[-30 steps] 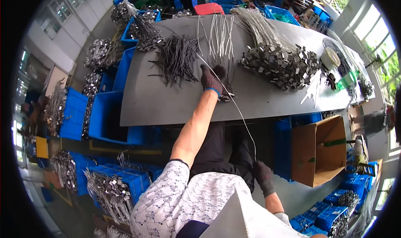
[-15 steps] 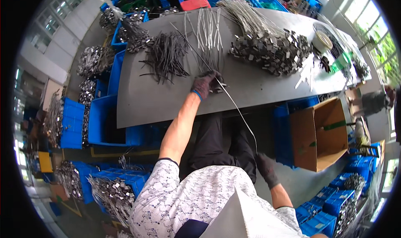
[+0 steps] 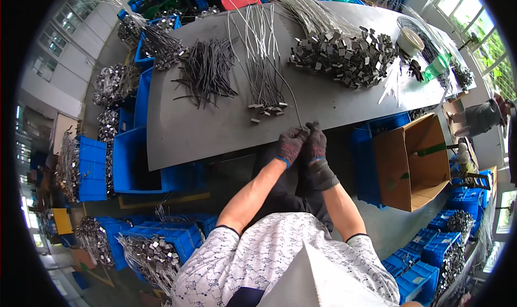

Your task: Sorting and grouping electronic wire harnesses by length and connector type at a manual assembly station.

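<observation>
So we've got both gloved hands pressed together at the table edge (image 3: pixel 215 145), left hand (image 3: pixel 291 143) and right hand (image 3: pixel 316 145) pinching one thin grey cable (image 3: pixel 293 105) that runs away from our grip toward the cable bundle (image 3: pixel 261 59).

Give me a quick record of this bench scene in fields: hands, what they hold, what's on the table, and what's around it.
left hand: gloved left hand, at the table's near edge, pinching the cable
right hand: gloved right hand, touching the left, gripping the same cable
held item: thin grey cable running up across the table
table: grey table
on table: dark cable pile, metal tag heap, tape roll
beside: blue bins, open cardboard box
</observation>
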A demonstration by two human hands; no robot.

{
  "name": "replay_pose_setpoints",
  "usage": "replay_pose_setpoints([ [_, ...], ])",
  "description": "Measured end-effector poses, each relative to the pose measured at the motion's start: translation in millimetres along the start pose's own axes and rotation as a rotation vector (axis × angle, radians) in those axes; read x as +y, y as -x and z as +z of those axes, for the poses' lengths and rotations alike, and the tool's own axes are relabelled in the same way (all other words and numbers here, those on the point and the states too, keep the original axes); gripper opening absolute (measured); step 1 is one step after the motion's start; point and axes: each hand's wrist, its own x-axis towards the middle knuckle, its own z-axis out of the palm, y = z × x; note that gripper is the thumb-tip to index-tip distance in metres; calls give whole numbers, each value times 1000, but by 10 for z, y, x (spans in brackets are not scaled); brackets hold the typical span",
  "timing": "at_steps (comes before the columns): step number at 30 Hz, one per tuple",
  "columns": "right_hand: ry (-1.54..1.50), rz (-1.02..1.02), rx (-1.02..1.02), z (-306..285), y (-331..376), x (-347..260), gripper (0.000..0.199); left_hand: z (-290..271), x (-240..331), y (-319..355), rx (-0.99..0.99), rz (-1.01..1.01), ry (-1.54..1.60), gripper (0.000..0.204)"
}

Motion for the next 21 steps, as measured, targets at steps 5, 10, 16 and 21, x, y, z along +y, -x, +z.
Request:
replay_pose_setpoints([
  [5,-34,68,-257,230,-517,-29,41,-443,117,-726,-137,-134,-157,33],
  [10,547,-220,-49,186,-1359,-257,57,-1111,239,-1296,-75,-114,-305,31],
  [16,1030,-551,-46,-28,-2592,-418,53,-1867,83,-1790,350,-227,-797,42],
  [21,952,-144,7,494,-2955,-434,46,-2681,-567,-2353,519,-472,-1122,55],
])
